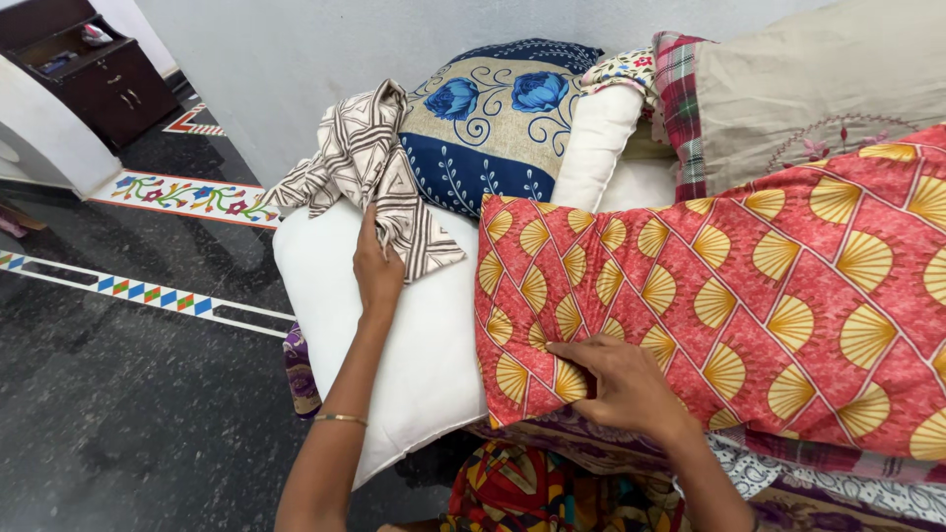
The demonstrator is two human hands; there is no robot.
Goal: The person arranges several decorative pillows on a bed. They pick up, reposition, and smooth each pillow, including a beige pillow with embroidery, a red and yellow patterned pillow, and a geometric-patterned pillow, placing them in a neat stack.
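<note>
two hands in view: left hand, right hand.

pillows, counted:
- one bare white pillow under the left hand.
- one red pillow with yellow fan shapes under the right hand's fingers.
- one blue floral pillow beyond the left hand.
- one small white pillow between the blue one and the beige one.
- one beige pillow with a plaid edge far beyond the right hand.
total: five pillows.

loose covers: one, a brown-and-cream striped cloth touching the left hand's fingertips.

bangles: one gold bangle on the left wrist.

cabinets: one dark wooden cabinet, well apart to the left hand's far side.
</note>
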